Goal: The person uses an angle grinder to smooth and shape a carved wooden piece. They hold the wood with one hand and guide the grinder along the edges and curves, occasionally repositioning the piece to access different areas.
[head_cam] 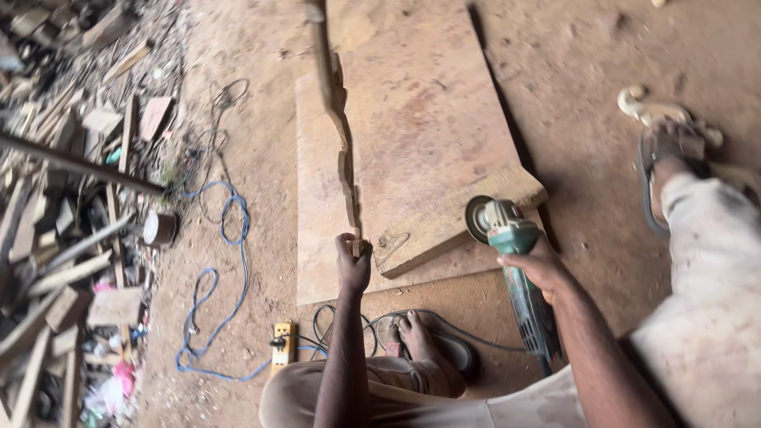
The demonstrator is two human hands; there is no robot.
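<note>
Two hands are busy: the left hand [353, 261] has its grip closed round the near end of a long carved wooden strip [339, 135] standing on edge along the flat board [428, 119] on the floor, and the right hand [543, 265] wraps a green angle grinder [511, 254] near the board's near right corner.

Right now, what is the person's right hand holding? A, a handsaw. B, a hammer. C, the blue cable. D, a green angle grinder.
D: the right hand grips the body of a green angle grinder, its disc near a thick wooden block, while the left hand holds the end of a long carved wooden piece.
</note>
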